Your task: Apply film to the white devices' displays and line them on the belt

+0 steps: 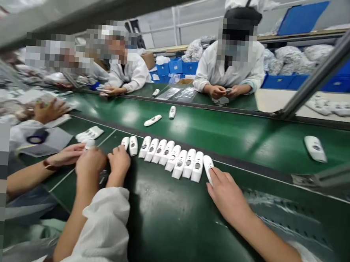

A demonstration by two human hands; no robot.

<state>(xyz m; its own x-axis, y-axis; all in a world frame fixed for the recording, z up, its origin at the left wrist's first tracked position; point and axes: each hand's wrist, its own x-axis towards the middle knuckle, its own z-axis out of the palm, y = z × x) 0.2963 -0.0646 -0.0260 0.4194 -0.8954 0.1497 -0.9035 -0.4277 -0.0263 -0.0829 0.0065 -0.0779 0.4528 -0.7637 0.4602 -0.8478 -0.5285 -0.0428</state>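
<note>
A row of white handheld devices [161,151], each with a dark oval on its face, lies side by side on the green work surface [164,213]. At its right end, my right hand [226,189] has its thumb and fingers around the lower part of a tilted white handheld device [207,163]. My left hand [119,162] is at the left end, fingers curled against another white handheld device [125,142] whose lower part they hide. Just right of that hand, a further device [133,146] lies apart from the main row.
Close on my left, a co-worker's hands [91,161] hold something small and white. Beyond the row runs a green conveyor belt [222,130] carrying several devices. A metal post [318,64] slants up at right; clear plastic bags [288,217] lie beside my right forearm.
</note>
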